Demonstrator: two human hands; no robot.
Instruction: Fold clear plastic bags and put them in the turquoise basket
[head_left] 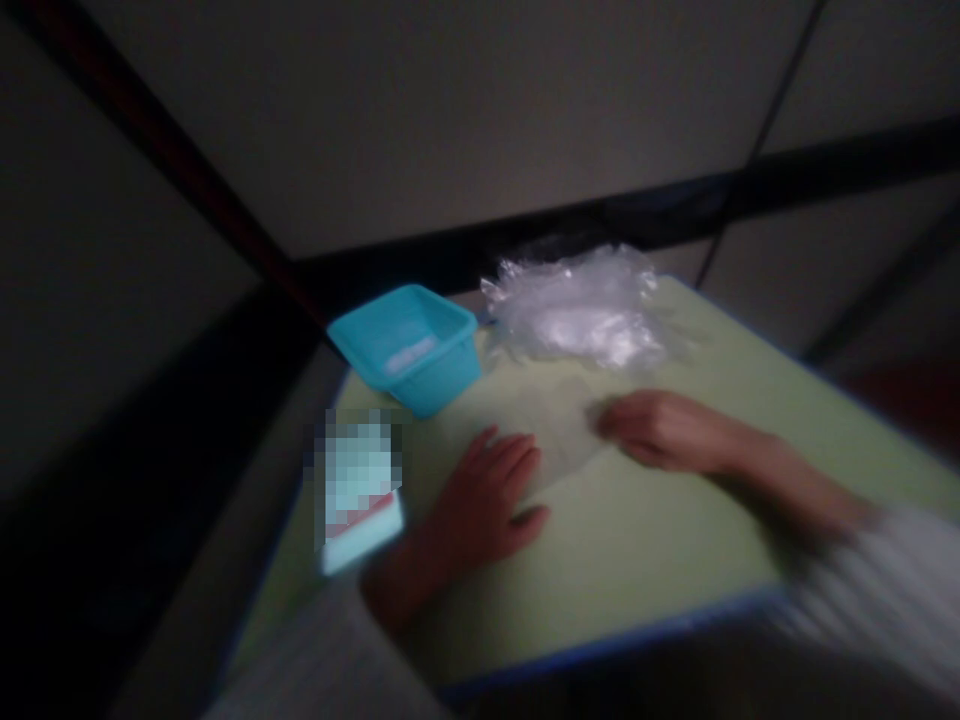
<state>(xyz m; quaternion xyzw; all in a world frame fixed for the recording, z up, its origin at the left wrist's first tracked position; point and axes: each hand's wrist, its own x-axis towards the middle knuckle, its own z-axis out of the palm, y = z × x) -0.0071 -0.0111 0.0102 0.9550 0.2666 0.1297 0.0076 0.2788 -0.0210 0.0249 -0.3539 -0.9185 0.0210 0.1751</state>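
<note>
A thin clear plastic bag (564, 432) lies flat on the table between my two hands. My left hand (484, 505) rests over its left part, palm down, fingers stretched and the thumb apart. At the bag's right edge, my right hand (651, 428) is closed with its fingers curled together, gripping the plastic there. Blur and dim light hide the exact fingertip contact.
Behind the hands, crumpled clear plastic bags (581, 310) form a shiny pile. A turquoise basket (450, 375) with something whitish inside stands at the back left. A lit phone-like screen (360, 540), partly pixelated, lies left on the yellow-green, blue-edged table (622, 560).
</note>
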